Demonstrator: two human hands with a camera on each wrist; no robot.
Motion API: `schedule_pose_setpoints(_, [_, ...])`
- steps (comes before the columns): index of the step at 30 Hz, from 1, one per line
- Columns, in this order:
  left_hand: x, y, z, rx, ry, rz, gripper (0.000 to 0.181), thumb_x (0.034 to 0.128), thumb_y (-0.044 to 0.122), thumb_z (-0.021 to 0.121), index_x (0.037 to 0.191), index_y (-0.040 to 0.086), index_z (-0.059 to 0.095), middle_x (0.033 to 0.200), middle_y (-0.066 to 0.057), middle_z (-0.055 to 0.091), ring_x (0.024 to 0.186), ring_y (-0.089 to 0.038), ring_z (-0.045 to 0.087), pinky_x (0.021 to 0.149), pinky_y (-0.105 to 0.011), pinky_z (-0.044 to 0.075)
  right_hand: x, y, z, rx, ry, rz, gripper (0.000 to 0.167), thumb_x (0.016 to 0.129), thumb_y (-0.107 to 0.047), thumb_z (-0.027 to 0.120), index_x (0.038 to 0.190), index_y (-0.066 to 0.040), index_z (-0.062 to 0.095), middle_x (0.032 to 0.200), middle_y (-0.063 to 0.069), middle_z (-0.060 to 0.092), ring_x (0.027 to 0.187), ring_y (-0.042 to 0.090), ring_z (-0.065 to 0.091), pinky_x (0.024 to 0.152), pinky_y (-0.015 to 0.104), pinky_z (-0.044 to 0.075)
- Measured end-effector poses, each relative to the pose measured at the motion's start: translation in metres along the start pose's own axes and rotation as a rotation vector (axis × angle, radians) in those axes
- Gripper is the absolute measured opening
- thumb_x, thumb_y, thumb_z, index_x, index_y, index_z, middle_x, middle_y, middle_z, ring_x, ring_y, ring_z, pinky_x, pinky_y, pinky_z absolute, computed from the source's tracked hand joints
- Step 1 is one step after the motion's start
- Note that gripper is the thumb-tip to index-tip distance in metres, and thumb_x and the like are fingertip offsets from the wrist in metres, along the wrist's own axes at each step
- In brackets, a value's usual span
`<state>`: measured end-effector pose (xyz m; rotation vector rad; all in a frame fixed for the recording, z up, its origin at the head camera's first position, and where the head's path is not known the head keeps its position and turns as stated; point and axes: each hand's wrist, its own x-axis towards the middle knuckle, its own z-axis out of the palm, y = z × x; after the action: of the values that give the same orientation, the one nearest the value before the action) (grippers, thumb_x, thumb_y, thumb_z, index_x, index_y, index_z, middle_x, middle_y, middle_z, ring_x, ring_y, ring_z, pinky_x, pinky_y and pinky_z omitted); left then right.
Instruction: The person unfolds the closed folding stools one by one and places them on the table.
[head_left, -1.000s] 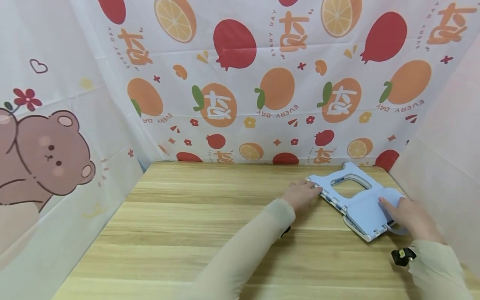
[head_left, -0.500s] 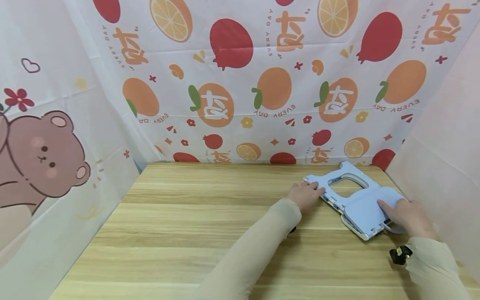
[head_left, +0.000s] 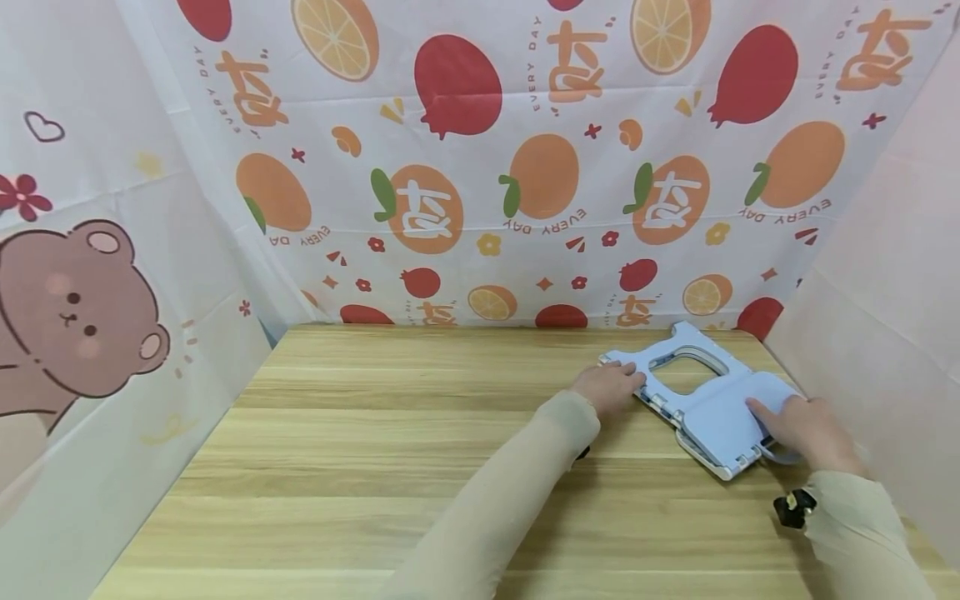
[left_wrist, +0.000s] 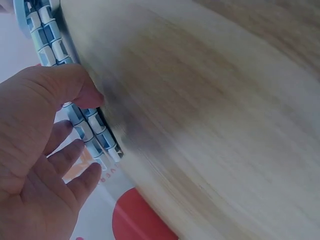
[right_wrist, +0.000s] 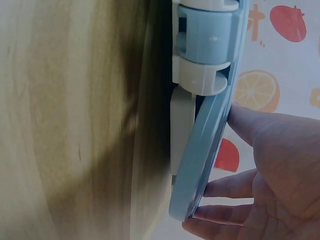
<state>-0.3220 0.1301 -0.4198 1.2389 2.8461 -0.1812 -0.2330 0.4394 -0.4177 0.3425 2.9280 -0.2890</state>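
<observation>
Folding step stool (head_left: 723, 425), light blue, lies low near the right back of the wood-grain table (head_left: 337, 467) — the left hand (head_left: 606, 387) grips its hinged edge (left_wrist: 85, 129), the right hand (head_left: 813, 429) grasps the tilted end panel (right_wrist: 202, 150). Good handling, I'd judge, means even pressure and fingertips clear of the hinges. Fruit-print cloth (head_left: 480, 200) hangs behind; bear-print cloth (head_left: 82, 325) hangs left.

a fruit-print sheet (head_left: 495, 167) (mostly white) hangs behind the wooden table (head_left: 337, 467).
</observation>
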Motion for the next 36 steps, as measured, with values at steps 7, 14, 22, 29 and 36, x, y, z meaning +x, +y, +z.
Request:
schedule_pose_setpoints(7, [0.003, -0.006, 0.002, -0.069, -0.010, -0.006, 0.046, 0.1120, 0.027, 0.057, 0.157, 0.030, 0.051, 0.162, 0.007, 0.055, 0.148, -0.013, 0.054, 0.123, -0.034, 0.046, 0.001, -0.004, 0.005, -0.025, 0.043, -0.011, 0.100, 0.112, -0.062, 0.034, 0.132, 0.035, 0.042, 0.131, 0.060, 0.043, 0.116, 0.065, 0.050, 0.107, 0.072, 0.047])
schedule_pose_setpoints(14, [-0.008, -0.016, -0.002, -0.068, 0.015, 0.004, 0.052, 0.1067, 0.028, 0.068, 0.157, 0.030, 0.056, 0.151, 0.005, 0.064, 0.137, -0.014, 0.061, 0.119, -0.033, 0.050, -0.003, -0.014, 0.008, -0.032, 0.073, -0.057, 0.099, 0.111, -0.062, 0.039, 0.130, 0.034, 0.045, 0.126, 0.057, 0.049, 0.109, 0.061, 0.055, 0.102, 0.071, 0.049])
schedule_pose_setpoints(22, [-0.021, -0.027, 0.003, -0.049, 0.055, 0.043, 0.042, 0.1063, 0.029, 0.069, 0.148, 0.027, 0.062, 0.142, 0.003, 0.069, 0.125, -0.014, 0.066, 0.111, -0.030, 0.055, -0.007, -0.030, 0.013, -0.010, 0.081, -0.051, 0.098, 0.110, -0.060, 0.043, 0.132, 0.036, 0.041, 0.128, 0.058, 0.046, 0.108, 0.060, 0.054, 0.101, 0.072, 0.051])
schedule_pose_setpoints(29, [-0.038, -0.036, 0.005, -0.029, 0.066, 0.027, 0.039, 0.1069, 0.030, 0.069, 0.146, 0.028, 0.063, 0.140, 0.002, 0.069, 0.122, -0.014, 0.067, 0.107, -0.031, 0.057, -0.009, -0.043, 0.019, 0.015, 0.104, -0.083, 0.095, 0.111, -0.057, 0.044, 0.131, 0.035, 0.042, 0.125, 0.058, 0.046, 0.107, 0.061, 0.056, 0.100, 0.073, 0.051])
schedule_pose_setpoints(36, [-0.050, -0.041, 0.006, -0.031, 0.071, 0.022, 0.044, 0.1051, 0.030, 0.072, 0.147, 0.026, 0.061, 0.139, 0.002, 0.069, 0.118, -0.014, 0.067, 0.106, -0.030, 0.058, -0.013, -0.053, 0.019, 0.018, 0.152, -0.122, 0.089, 0.112, -0.052, 0.046, 0.128, 0.036, 0.043, 0.121, 0.058, 0.047, 0.106, 0.064, 0.058, 0.096, 0.073, 0.052])
